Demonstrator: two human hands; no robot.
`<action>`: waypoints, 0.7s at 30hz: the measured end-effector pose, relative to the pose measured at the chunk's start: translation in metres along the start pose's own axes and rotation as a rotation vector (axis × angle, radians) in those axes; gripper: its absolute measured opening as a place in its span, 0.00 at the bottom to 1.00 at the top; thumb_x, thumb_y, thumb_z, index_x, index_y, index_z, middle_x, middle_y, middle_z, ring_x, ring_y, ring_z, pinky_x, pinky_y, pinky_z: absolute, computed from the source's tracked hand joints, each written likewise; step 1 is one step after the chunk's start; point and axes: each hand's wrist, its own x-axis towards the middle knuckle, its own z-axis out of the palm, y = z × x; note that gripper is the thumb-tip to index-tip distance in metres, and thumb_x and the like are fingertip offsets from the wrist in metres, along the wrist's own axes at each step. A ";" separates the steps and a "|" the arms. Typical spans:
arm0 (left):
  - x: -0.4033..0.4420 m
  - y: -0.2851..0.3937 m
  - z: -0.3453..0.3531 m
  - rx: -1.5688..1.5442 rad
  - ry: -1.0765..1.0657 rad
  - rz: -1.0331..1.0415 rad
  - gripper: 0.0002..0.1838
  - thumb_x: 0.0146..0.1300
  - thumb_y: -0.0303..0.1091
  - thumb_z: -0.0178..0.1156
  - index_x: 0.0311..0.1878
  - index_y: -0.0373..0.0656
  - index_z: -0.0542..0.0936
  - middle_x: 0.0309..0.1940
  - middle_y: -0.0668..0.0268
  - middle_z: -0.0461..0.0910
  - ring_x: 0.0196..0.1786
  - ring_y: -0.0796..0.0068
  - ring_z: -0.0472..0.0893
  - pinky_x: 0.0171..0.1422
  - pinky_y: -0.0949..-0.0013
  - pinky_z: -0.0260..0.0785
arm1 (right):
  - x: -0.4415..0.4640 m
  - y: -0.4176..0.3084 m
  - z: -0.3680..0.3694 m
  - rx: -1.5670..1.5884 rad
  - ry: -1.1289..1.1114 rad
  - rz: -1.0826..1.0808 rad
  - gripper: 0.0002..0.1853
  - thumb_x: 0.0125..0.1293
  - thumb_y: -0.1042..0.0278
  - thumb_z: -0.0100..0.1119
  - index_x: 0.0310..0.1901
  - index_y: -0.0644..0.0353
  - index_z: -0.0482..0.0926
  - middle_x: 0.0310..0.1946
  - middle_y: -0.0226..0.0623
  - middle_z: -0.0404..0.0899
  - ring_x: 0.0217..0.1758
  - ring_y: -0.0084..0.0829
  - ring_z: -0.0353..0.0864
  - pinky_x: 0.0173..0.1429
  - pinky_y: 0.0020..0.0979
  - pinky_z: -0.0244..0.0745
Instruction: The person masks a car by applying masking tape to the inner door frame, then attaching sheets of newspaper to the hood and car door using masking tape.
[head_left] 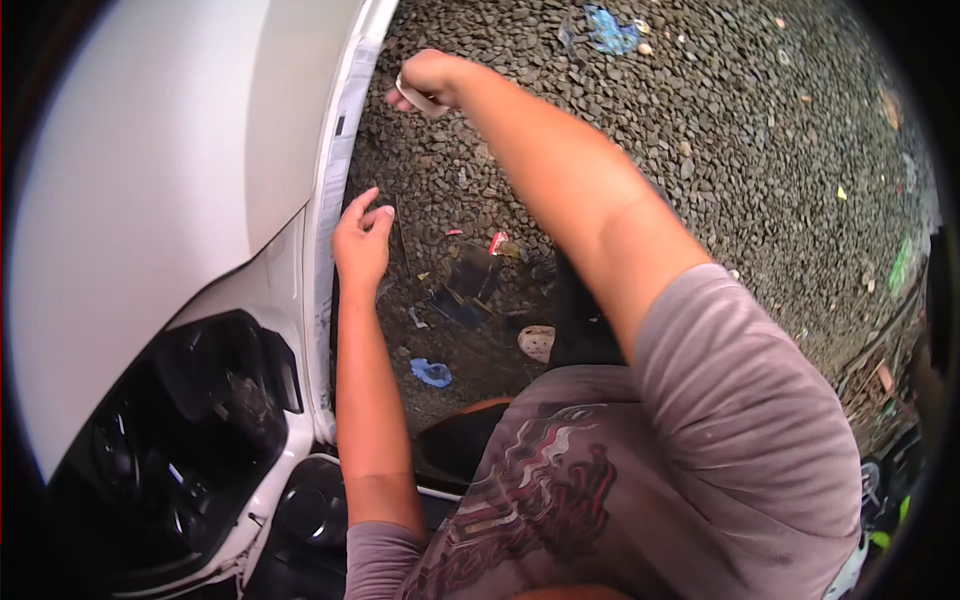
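Observation:
My right hand (432, 80) is closed around a pale, ring-shaped roll of tape (422, 101), held out over the gravel just off the side of a white car (150, 130). Closer to me, my left hand (362, 238) is beside the car's edge with its index finger and thumb apart and nothing visible in it. Along that edge runs a strip of printed paper (342, 150). From this angle I cannot tell whether the left fingertips touch the paper.
Gravel (760, 150) spreads to the right, littered with a blue plastic scrap (612, 32) and a crumpled blue wrapper (431, 373). A shoe (537, 343) shows near my legs. At lower left, a car opening (180, 430) reveals a dark interior.

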 end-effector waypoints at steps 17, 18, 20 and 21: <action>0.013 -0.002 0.021 -0.485 0.160 0.121 0.14 0.70 0.25 0.68 0.54 0.25 0.85 0.54 0.53 0.87 0.50 0.71 0.88 0.58 0.68 0.80 | -0.121 0.017 0.066 -0.938 -0.463 -0.222 0.31 0.73 0.73 0.58 0.75 0.64 0.62 0.51 0.48 0.89 0.44 0.33 0.90 0.53 0.38 0.83; 0.013 -0.005 0.021 -0.404 0.203 0.121 0.10 0.71 0.25 0.67 0.50 0.27 0.86 0.54 0.56 0.86 0.49 0.73 0.87 0.57 0.70 0.80 | -0.116 0.023 0.066 -0.936 -0.467 -0.218 0.31 0.73 0.73 0.58 0.75 0.64 0.62 0.51 0.48 0.89 0.44 0.33 0.90 0.53 0.38 0.83; 0.005 -0.004 0.014 -0.234 0.179 0.125 0.09 0.72 0.25 0.65 0.48 0.28 0.85 0.51 0.57 0.86 0.47 0.73 0.88 0.55 0.70 0.80 | -0.101 0.037 0.066 -1.206 -0.383 -0.429 0.26 0.73 0.68 0.60 0.70 0.60 0.70 0.50 0.49 0.89 0.50 0.41 0.90 0.56 0.43 0.82; 0.001 -0.006 0.012 -0.064 0.153 0.132 0.08 0.72 0.25 0.64 0.45 0.28 0.85 0.48 0.57 0.86 0.45 0.72 0.88 0.53 0.70 0.80 | -0.103 0.035 0.070 -1.208 -0.386 -0.425 0.26 0.73 0.68 0.60 0.70 0.60 0.70 0.50 0.49 0.89 0.50 0.41 0.90 0.56 0.43 0.82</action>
